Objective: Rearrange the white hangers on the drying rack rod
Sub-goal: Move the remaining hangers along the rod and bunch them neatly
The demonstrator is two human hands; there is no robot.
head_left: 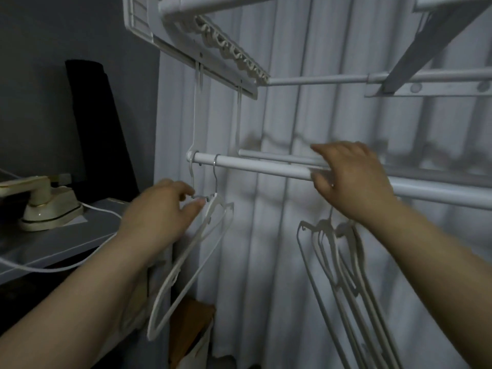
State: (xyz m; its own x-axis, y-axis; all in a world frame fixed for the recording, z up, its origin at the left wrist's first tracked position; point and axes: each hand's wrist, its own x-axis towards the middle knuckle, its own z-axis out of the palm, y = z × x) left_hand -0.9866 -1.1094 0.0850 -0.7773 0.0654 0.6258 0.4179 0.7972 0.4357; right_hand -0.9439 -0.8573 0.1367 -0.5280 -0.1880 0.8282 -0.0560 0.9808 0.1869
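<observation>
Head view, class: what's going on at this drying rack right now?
A person's left hand pinches the neck of one white hanger hooked near the left end of the rod. The right hand holds the rod further right, above a bunch of hangers hanging together.

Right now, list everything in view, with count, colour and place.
front rod: one, white, across the middle
rear rod: one, white, just behind it
left hanger: at least one, white, hooked near the front rod's left end
hanger bunch: several, white, hanging lower right
rack frame: one, white, overhead
curtain: one, white, behind the rack
iron: one, cream, on the grey shelf, left
cord: one, white, across the shelf
roll: one, black, behind the iron
left hand: pinches the left hanger's neck
right hand: grips the front rod
</observation>
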